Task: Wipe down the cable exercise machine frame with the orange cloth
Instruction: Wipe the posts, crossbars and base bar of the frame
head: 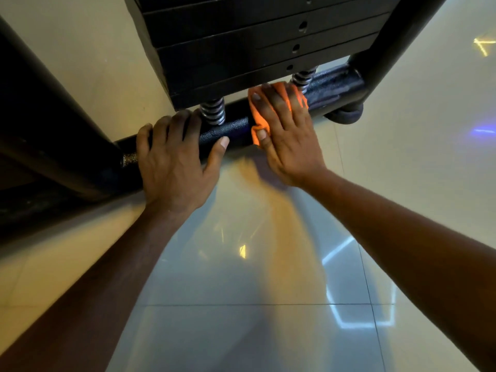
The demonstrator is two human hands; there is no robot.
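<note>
Orange cloth (pixel 271 108) sits under the right hand (pixel 284 135), fingers spread flat and pressing it onto the black base bar (pixel 236 127) of the machine frame. The bar's long axis runs from the lower left by the left hand up to the right, past the right hand, to a corner joint (pixel 346 92). The left hand (pixel 171 159) rests on the same bar further left, fingers draped over the top, thumb out along the near side; it carries no cloth and probably serves as a brace. The hands are apart, with bare bar between them.

The weight stack (pixel 241 49) hangs right above the fingers of both hands. Two coil springs stand on the bar: one (pixel 213 111) just beside the left fingertips, one (pixel 303 79) just beyond the right fingertips. The right hand is nearer the unwiped stretch toward the corner joint; a stroke along the bar that way likely has to work around the spring and under the low stack. Glossy tile floor (pixel 241 291) lies beneath the forearms.
</note>
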